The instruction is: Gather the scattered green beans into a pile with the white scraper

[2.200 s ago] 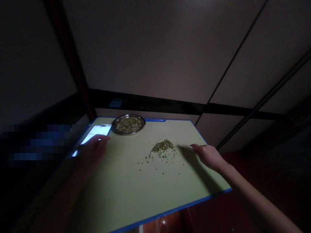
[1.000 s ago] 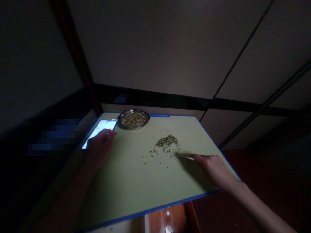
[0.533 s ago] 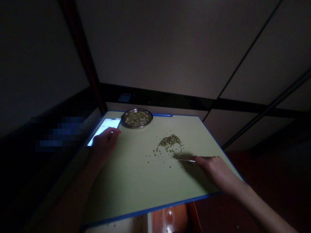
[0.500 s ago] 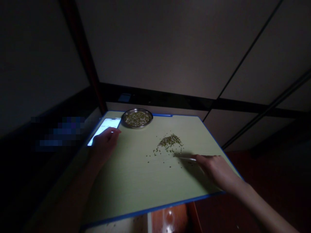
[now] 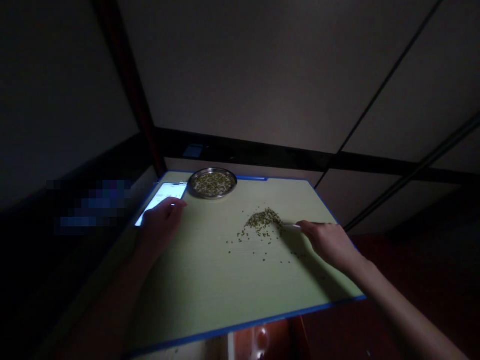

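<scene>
A pile of small green beans (image 5: pixel 263 223) lies on a pale green table (image 5: pixel 210 280) with a blue edge, with loose beans scattered around it. My right hand (image 5: pixel 329 243) is closed on a thin pale stick (image 5: pixel 292 226) whose tip touches the right side of the pile. My left hand (image 5: pixel 160 225) rests with curled fingers on the lower edge of a lit phone (image 5: pixel 162 200) at the table's left side. A round metal dish (image 5: pixel 212 182) holding more beans stands at the far edge.
The room is dark. A light wall with dark bands rises behind the table. Below the table's near edge there is a reddish-brown floor or seat (image 5: pixel 262 340). A blurred patch sits at the left.
My right hand has moved with the stick from below the pile up to its right side, tip now against the beans. The left hand has stayed on the phone. The view shifted slightly.
</scene>
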Demonstrator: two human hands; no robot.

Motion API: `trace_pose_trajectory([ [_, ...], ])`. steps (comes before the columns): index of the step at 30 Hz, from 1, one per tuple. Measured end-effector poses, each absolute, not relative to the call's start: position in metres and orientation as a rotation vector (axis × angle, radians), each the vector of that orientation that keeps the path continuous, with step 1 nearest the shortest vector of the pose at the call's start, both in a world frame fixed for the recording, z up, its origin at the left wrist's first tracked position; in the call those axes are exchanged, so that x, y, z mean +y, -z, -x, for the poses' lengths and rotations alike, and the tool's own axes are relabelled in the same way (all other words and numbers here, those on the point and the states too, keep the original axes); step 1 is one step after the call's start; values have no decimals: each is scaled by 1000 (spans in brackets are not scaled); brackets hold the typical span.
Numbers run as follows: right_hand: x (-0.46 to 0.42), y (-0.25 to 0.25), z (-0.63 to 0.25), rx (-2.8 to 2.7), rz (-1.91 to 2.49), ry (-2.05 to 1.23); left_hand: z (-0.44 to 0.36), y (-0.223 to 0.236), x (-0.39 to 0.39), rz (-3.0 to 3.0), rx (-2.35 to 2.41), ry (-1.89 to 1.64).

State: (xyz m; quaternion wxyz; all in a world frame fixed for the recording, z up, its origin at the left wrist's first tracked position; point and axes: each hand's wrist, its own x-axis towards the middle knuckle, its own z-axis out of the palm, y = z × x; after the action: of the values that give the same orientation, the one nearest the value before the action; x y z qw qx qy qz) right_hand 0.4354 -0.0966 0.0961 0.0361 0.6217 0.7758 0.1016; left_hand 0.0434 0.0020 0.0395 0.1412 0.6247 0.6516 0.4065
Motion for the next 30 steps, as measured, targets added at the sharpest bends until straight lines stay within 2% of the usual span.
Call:
trace_pose_trajectory([
  [30,-105,-116,-428,2568,-1712,-261,-42,-38,3,-1827,1852,-1157],
])
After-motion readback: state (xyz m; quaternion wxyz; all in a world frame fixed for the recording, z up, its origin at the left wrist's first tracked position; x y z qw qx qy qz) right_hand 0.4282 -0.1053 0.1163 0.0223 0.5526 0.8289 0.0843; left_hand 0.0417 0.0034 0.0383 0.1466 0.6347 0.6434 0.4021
